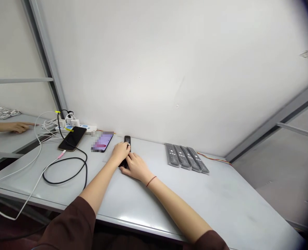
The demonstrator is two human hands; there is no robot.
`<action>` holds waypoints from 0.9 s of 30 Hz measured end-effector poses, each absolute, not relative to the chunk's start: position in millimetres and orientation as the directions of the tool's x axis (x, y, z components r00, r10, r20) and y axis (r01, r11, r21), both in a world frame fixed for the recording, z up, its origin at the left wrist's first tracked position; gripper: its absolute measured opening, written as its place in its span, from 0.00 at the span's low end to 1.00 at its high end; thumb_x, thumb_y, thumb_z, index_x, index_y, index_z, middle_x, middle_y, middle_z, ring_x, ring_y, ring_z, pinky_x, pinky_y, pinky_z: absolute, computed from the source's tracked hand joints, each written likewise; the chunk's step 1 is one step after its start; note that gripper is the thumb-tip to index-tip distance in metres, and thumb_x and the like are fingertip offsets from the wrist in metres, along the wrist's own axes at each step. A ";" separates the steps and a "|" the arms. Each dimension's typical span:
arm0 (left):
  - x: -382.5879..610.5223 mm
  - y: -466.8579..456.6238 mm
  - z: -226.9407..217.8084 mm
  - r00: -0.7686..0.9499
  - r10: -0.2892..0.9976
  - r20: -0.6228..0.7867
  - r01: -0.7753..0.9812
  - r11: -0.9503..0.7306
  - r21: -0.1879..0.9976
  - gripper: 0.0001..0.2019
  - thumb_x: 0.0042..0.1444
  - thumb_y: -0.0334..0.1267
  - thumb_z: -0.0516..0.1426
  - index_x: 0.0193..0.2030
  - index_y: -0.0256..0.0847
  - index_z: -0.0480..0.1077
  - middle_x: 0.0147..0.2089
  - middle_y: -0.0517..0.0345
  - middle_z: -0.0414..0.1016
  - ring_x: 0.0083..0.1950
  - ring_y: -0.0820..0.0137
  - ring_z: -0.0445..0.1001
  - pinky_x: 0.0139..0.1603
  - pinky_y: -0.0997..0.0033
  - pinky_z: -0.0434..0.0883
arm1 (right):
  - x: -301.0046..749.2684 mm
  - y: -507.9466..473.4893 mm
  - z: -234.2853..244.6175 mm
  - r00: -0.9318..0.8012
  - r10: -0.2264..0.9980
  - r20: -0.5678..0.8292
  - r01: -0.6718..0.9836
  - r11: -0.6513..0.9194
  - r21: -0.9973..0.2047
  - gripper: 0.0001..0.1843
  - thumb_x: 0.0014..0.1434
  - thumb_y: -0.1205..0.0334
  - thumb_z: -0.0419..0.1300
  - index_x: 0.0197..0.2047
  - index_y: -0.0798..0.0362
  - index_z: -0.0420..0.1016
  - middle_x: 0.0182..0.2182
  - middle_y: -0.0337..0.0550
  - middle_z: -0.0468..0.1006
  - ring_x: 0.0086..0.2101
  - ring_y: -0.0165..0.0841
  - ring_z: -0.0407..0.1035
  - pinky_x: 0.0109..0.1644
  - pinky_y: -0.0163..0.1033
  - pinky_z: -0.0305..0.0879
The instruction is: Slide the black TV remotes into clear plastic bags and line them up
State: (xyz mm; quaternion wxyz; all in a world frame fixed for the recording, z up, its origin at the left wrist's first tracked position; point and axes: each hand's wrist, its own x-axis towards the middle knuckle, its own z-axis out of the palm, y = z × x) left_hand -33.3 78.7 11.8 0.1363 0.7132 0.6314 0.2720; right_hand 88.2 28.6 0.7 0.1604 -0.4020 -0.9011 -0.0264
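A black remote control (127,141) stands out from between my hands on the white table (221,198), its lower part mostly hidden. My left hand (120,153) closes around its upper section, and my right hand (135,167) grips it lower down, with a red cord around that wrist. To the right lies a row of several grey remote controls (186,158) in clear plastic wrap. Nearest my left hand, a phone with a pixelated purple screen (102,142) lies on the table.
A black phone (72,138) and a white power strip (75,127) sit at the left, among tangled black and white cables (65,175). Beyond a gap, a co-worker's hand (19,127) rests on a neighbouring table. A white wall (154,69) with grey metal framing (274,128) stands behind.
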 end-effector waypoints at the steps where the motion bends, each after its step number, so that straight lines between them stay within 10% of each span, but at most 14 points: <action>1: -30.1 77.2 11.1 0.060 0.976 0.208 0.844 -0.161 0.512 0.14 0.60 0.38 0.48 0.41 0.36 0.72 0.43 0.43 0.75 0.48 0.60 0.72 0.50 0.67 0.64 | 91.7 24.4 1.0 -0.627 0.716 0.307 0.733 0.676 -0.082 0.20 0.55 0.53 0.58 0.46 0.58 0.69 0.43 0.56 0.73 0.40 0.45 0.67 0.43 0.47 0.66; 9: 1.5 56.9 8.8 0.063 0.992 0.106 0.946 -0.093 0.311 0.25 0.59 0.52 0.48 0.51 0.31 0.67 0.46 0.38 0.71 0.47 0.55 0.72 0.46 0.63 0.66 | 117.4 -15.7 10.6 -0.601 0.765 0.231 0.760 0.637 -0.130 0.20 0.53 0.53 0.60 0.45 0.58 0.70 0.42 0.54 0.73 0.40 0.44 0.68 0.43 0.46 0.67; 14: 11.5 54.4 6.3 0.051 0.993 0.107 0.952 -0.081 0.296 0.25 0.57 0.42 0.51 0.59 0.31 0.60 0.48 0.36 0.70 0.49 0.54 0.71 0.46 0.63 0.66 | 130.8 -26.4 21.0 -0.536 0.836 0.116 0.815 0.549 -0.185 0.19 0.51 0.54 0.62 0.43 0.58 0.71 0.41 0.53 0.73 0.38 0.42 0.69 0.39 0.43 0.66; 27: 3.3 68.8 -4.5 -0.081 0.990 0.117 0.621 -0.042 0.783 0.16 0.42 0.35 0.60 0.40 0.38 0.65 0.39 0.43 0.73 0.43 0.53 0.74 0.43 0.62 0.66 | 183.5 11.0 19.4 -0.426 0.860 0.281 0.740 0.510 -0.438 0.17 0.54 0.58 0.59 0.47 0.54 0.72 0.40 0.49 0.76 0.40 0.39 0.70 0.45 0.43 0.65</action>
